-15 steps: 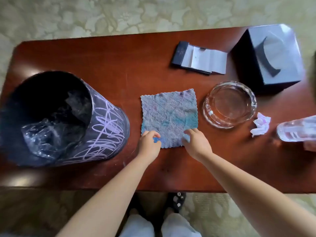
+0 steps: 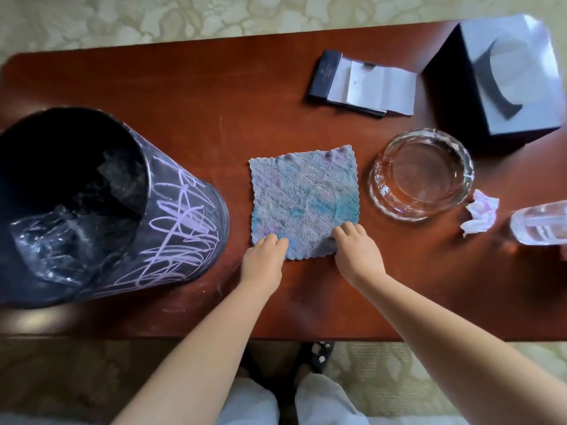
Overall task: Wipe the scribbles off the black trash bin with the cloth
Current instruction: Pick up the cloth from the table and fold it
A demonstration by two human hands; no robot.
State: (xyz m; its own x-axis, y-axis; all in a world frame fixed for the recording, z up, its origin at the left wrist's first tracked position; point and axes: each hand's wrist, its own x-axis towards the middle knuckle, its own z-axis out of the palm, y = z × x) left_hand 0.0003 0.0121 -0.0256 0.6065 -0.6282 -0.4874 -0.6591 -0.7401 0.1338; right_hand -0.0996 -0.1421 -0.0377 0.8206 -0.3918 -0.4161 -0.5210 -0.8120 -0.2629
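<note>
Grey-blue cloth [image 2: 303,202] flat at frame centre on red-brown table [image 2: 153,87], same spot as half second ago. Left hand [image 2: 264,260] and right hand [image 2: 357,253] now pressed on its lower corners, fingers curled onto fabric; pinch or mere press, cannot tell. Little changed: hands settled slightly further onto cloth, cloth not lifted. Black trash bin [image 2: 184,225] at left, lilac scribbles [image 2: 181,228] untouched. Wiping not begun; pick-up likely next.

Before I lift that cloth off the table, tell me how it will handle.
The cloth lies flat with soft wrinkles, so it will probably drape limply. Its fuzzy pile suggests it is light and grips fingers well. Both the left hand and right hand rest on its near corners, so it should lift evenly.
</note>
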